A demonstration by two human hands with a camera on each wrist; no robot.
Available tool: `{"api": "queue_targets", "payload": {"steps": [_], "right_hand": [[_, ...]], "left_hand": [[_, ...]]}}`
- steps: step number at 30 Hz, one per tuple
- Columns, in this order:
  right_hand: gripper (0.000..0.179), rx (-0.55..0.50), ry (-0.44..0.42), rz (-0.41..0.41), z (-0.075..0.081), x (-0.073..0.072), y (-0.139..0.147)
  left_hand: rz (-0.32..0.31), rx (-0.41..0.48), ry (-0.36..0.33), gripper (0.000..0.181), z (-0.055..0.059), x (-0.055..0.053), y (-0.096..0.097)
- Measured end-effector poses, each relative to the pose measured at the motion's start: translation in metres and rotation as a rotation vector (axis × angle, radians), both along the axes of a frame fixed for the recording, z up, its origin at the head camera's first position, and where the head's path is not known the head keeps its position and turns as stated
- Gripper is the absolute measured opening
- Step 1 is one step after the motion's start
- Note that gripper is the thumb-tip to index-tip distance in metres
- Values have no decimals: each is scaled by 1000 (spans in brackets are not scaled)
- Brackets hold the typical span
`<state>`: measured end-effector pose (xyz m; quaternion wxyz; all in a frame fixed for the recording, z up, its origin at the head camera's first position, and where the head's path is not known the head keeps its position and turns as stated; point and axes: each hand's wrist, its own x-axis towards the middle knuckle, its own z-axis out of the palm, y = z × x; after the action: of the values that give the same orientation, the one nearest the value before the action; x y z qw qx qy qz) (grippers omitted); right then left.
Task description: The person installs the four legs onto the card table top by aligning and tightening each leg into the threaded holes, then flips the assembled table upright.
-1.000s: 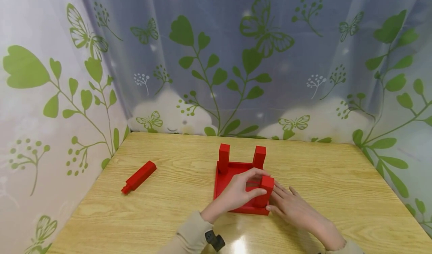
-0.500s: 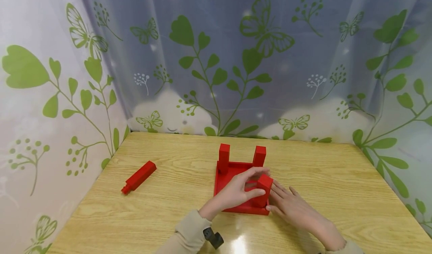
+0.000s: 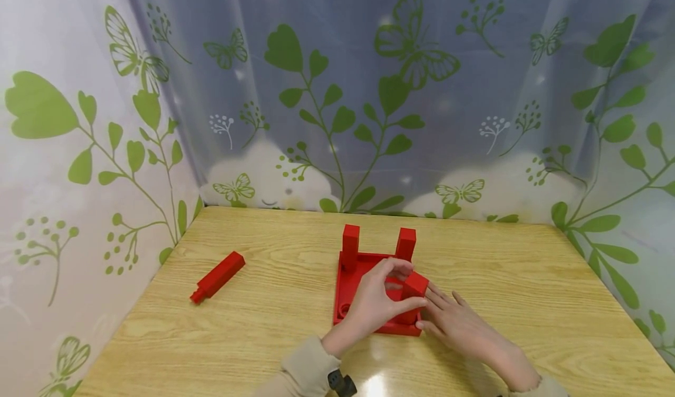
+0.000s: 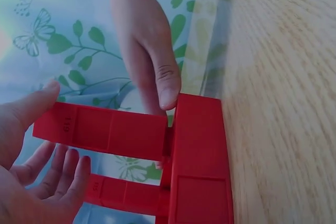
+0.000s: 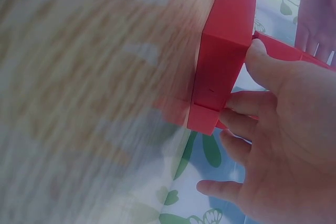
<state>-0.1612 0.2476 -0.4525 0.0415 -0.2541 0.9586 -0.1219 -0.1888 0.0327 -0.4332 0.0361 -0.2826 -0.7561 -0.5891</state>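
My left hand (image 3: 375,300) curls its thumb and fingers around a red square leg (image 3: 416,283) that stands at the near right corner of a red square tabletop (image 3: 345,288). In the left wrist view its thumb lies along one side of that leg (image 4: 115,132), with the fingertips at the other. My right hand (image 3: 464,327) rests with fairly straight fingers against the tabletop's right side, its thumb at the near corner. Two more red legs (image 3: 350,247) stand upright at the far corners. A round socket (image 3: 344,310) shows at the near left corner.
A loose red leg (image 3: 217,277) with a narrow threaded-looking end lies on the wooden table (image 3: 274,256), left of the tabletop. A leaf-and-butterfly patterned curtain (image 3: 337,92) hangs behind the table and along both sides.
The held leg has turned slightly at its corner. My left hand has shifted its hold, its thumb now reaching further across the leg, uncovering the near left socket. My right hand stays put.
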Motion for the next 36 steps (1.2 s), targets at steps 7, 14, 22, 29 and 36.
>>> {"api": "queue_targets", "payload": {"steps": [7,14,22,29,36], "right_hand": [[65,-8,1,9,2,1,-1],[66,-2,4,-5,2,1,-2],[67,15,1,-6,1,0,-2],[68,0,10,3,1,0,-3],[67,0,13,10,1,0,-2]], "left_hand": [[-9,-40,3,46,0,-1,0],[-176,-117,-29,41,5,-9,-9],[-322,-210,4,49,7,-13,-19],[-339,-202,4,51,6,-15,-20],[-309,-147,-5,59,6,-14,-18]]}}
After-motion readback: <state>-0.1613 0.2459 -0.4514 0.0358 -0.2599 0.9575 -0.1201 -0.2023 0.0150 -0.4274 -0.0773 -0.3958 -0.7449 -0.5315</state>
